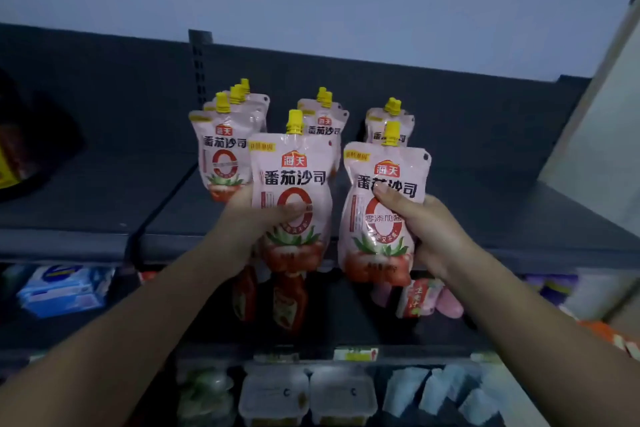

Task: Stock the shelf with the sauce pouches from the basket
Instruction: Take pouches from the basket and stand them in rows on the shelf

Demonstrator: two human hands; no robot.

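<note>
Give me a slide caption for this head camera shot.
Left hand and right hand each grip a sauce pouch before the dark shelf holding three stocked rows.

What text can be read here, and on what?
"海天": red logo on the left-hand pouch and the right-hand pouch.
"番茄沙司": beneath it on both, and on the shelved pouches.
"零添加番": inside the right-hand pouch's red ring, partly covered.
Yellow corner tags, small print, shelf-edge label: too blurred to read.
</note>
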